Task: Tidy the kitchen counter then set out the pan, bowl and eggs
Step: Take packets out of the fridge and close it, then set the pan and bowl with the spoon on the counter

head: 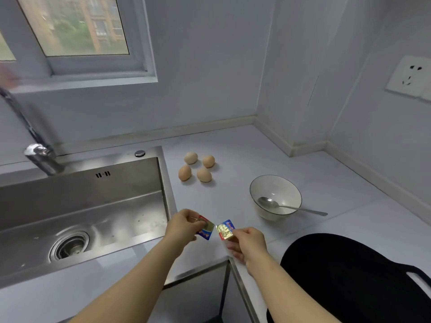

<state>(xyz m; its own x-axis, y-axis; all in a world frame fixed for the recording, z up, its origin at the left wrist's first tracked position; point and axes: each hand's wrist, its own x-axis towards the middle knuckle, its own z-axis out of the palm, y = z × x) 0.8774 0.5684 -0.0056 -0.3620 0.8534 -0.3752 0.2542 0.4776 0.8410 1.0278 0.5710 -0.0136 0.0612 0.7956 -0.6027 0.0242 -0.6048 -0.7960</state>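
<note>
Several brown eggs (197,167) lie together on the white counter (338,183) behind my hands. To their right stands a white bowl (275,197) with a metal spoon (291,206) resting in it, handle over the rim. A black pan (349,276) fills the near right corner of the counter. My left hand (184,227) pinches a small foil packet (206,230) with blue and red print. A second small foil packet (225,230), gold-faced, is pinched by my right hand (247,243). Both packets hang just above the counter's front edge.
A steel sink (81,206) with a drain (70,247) lies to the left, a chrome tap (39,157) behind it. A window (77,31) is above. A wall socket (410,76) is on the right wall. The counter turns a corner by my wrists.
</note>
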